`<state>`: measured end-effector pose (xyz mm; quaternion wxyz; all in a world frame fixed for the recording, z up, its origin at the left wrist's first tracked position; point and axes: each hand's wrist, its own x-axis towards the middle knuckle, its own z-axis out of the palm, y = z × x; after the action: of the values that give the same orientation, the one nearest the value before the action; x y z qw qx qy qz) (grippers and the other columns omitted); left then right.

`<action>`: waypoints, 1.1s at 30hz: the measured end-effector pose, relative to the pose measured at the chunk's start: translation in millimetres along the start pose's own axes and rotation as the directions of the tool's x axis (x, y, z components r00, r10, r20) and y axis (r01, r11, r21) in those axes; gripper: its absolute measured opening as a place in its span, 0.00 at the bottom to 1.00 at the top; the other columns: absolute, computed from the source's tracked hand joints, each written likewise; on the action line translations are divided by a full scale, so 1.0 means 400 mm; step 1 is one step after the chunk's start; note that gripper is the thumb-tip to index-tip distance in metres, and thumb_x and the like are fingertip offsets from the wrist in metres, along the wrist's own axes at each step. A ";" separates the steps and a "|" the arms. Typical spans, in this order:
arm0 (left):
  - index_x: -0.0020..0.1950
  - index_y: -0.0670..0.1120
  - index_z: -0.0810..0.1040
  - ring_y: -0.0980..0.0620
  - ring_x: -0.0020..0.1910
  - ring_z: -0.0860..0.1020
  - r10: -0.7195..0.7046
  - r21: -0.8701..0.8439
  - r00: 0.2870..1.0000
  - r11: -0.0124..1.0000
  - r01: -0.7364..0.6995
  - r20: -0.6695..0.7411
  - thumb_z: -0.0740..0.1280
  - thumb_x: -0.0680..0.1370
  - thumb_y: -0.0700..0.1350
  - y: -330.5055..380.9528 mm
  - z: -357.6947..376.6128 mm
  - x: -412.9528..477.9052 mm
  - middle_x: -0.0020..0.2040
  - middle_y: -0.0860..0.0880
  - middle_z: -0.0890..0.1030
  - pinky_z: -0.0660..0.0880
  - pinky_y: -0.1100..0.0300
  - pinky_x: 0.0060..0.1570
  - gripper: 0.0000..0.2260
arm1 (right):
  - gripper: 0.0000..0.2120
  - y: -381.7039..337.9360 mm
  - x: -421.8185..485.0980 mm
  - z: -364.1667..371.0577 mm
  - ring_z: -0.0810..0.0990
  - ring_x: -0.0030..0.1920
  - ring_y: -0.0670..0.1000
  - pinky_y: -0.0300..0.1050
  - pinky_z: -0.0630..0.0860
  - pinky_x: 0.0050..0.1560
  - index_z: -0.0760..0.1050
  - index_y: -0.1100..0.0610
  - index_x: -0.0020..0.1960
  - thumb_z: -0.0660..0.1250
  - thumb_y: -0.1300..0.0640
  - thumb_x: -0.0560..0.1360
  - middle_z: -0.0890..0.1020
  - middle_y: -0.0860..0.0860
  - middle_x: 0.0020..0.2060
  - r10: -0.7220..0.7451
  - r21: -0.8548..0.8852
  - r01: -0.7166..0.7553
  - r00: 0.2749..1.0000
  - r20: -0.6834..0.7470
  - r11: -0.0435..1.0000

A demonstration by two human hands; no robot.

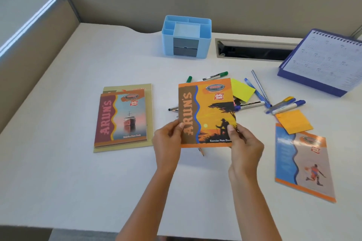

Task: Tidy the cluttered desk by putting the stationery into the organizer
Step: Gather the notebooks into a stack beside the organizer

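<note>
I hold an orange exercise notebook (207,111) with a sunset cover above the desk's middle. My left hand (168,141) grips its lower left corner and my right hand (242,143) grips its lower right corner, thumbs on the cover. A light blue organizer (168,39) with two grey drawers stands at the back. Behind the notebook lie green markers (215,76), blue pens (258,90), more markers (288,104) and a yellow sticky pad (242,89). An orange sticky pad (293,121) lies to the right. A pencil (201,151) pokes out below the notebook.
A stack of notebooks (121,117) with a ship cover lies left of my hands. Another notebook (303,164) with a basketball player lies at the right. A spiral desk calendar (325,60) stands at the back right, beside a cable slot (254,51) in the white desk (58,103).
</note>
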<state>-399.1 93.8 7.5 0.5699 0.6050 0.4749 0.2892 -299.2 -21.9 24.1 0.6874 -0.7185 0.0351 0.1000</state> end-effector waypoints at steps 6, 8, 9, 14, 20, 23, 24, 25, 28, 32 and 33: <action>0.58 0.44 0.83 0.61 0.37 0.78 0.047 0.239 0.962 0.971 0.019 -0.269 0.70 0.77 0.45 -0.033 -0.166 0.086 0.47 0.48 0.85 0.68 0.78 0.34 0.11 | 0.11 0.035 -0.041 0.180 0.78 0.51 0.38 0.35 0.74 0.53 0.83 0.59 0.54 0.71 0.56 0.74 0.81 0.50 0.48 -0.085 -0.288 0.145 0.974 0.209 0.947; 0.58 0.44 0.83 0.56 0.38 0.76 0.108 0.322 0.928 0.946 0.014 -0.356 0.69 0.78 0.45 -0.041 -0.221 0.108 0.46 0.46 0.85 0.65 0.76 0.34 0.11 | 0.09 0.045 -0.065 0.245 0.78 0.46 0.40 0.31 0.70 0.45 0.83 0.59 0.52 0.70 0.56 0.75 0.83 0.51 0.43 -0.096 -0.361 0.207 0.948 0.303 0.909; 0.58 0.45 0.83 0.54 0.37 0.76 0.132 0.361 0.910 0.932 0.021 -0.392 0.68 0.78 0.45 -0.046 -0.246 0.120 0.45 0.45 0.85 0.65 0.73 0.33 0.10 | 0.08 0.050 -0.077 0.277 0.78 0.41 0.47 0.33 0.69 0.40 0.83 0.60 0.48 0.69 0.56 0.75 0.83 0.50 0.36 -0.079 -0.387 0.218 0.936 0.344 0.896; 0.60 0.46 0.82 0.42 0.41 0.80 0.163 0.468 0.861 0.879 0.096 -0.483 0.63 0.80 0.46 -0.077 -0.341 0.165 0.47 0.41 0.85 0.73 0.57 0.40 0.12 | 0.10 0.070 -0.135 0.411 0.69 0.31 0.49 0.38 0.63 0.32 0.80 0.62 0.39 0.68 0.58 0.76 0.76 0.50 0.28 -0.057 -0.490 0.292 0.897 0.439 0.821; 0.61 0.50 0.81 0.39 0.38 0.78 0.214 0.593 0.878 0.800 0.095 -0.429 0.60 0.81 0.43 -0.102 -0.392 0.193 0.42 0.41 0.84 0.71 0.55 0.37 0.13 | 0.10 0.099 -0.162 0.467 0.81 0.43 0.60 0.49 0.78 0.44 0.81 0.65 0.43 0.69 0.57 0.75 0.84 0.60 0.41 -0.031 -0.545 0.312 0.886 0.463 0.778; 0.60 0.49 0.81 0.39 0.35 0.77 0.215 0.616 0.890 0.783 0.089 -0.403 0.60 0.81 0.43 -0.118 -0.396 0.193 0.40 0.40 0.84 0.70 0.56 0.35 0.13 | 0.09 0.112 -0.163 0.468 0.79 0.40 0.56 0.42 0.70 0.39 0.82 0.62 0.45 0.69 0.55 0.76 0.83 0.57 0.44 -0.016 -0.569 0.344 0.865 0.501 0.747; 0.60 0.48 0.81 0.40 0.35 0.77 0.213 0.619 0.894 0.781 0.087 -0.394 0.60 0.81 0.43 -0.122 -0.395 0.188 0.41 0.40 0.84 0.70 0.56 0.35 0.12 | 0.09 0.111 -0.165 0.466 0.77 0.38 0.54 0.40 0.67 0.39 0.82 0.59 0.44 0.68 0.54 0.76 0.82 0.56 0.43 -0.021 -0.566 0.358 0.857 0.515 0.742; 0.59 0.47 0.80 0.41 0.36 0.77 0.213 0.618 0.897 0.782 0.080 -0.387 0.59 0.81 0.43 -0.125 -0.395 0.183 0.43 0.41 0.84 0.70 0.56 0.35 0.12 | 0.09 0.109 -0.167 0.462 0.75 0.36 0.52 0.39 0.66 0.39 0.81 0.58 0.42 0.68 0.53 0.76 0.81 0.56 0.42 -0.042 -0.544 0.369 0.853 0.520 0.753; 0.64 0.45 0.77 0.40 0.49 0.80 0.225 0.573 0.894 0.819 0.043 -0.388 0.58 0.82 0.43 -0.111 -0.367 0.168 0.59 0.43 0.82 0.77 0.48 0.46 0.13 | 0.09 0.089 -0.163 0.403 0.77 0.39 0.47 0.27 0.67 0.39 0.82 0.57 0.53 0.66 0.56 0.77 0.80 0.53 0.46 -0.135 -0.434 0.338 0.890 0.435 0.835; 0.66 0.42 0.77 0.45 0.60 0.79 0.340 0.448 0.909 0.870 -0.207 -0.240 0.64 0.80 0.40 -0.044 -0.188 0.093 0.65 0.44 0.78 0.77 0.54 0.57 0.14 | 0.08 0.057 -0.047 0.179 0.79 0.43 0.51 0.25 0.69 0.44 0.83 0.60 0.51 0.67 0.63 0.76 0.82 0.56 0.45 -0.276 -0.436 0.300 0.954 0.119 0.849; 0.65 0.42 0.78 0.49 0.60 0.79 0.333 0.381 0.919 0.894 -0.237 -0.212 0.65 0.80 0.39 -0.031 -0.162 0.062 0.63 0.46 0.79 0.76 0.59 0.57 0.13 | 0.07 0.058 -0.021 0.135 0.80 0.44 0.53 0.31 0.71 0.45 0.83 0.60 0.51 0.67 0.64 0.76 0.82 0.57 0.46 -0.304 -0.465 0.297 0.951 0.062 0.834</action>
<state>-450.3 141.8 2.7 0.3344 0.7141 0.4972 0.3620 -316.9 29.8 1.3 0.5002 -0.8603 -0.0981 -0.0086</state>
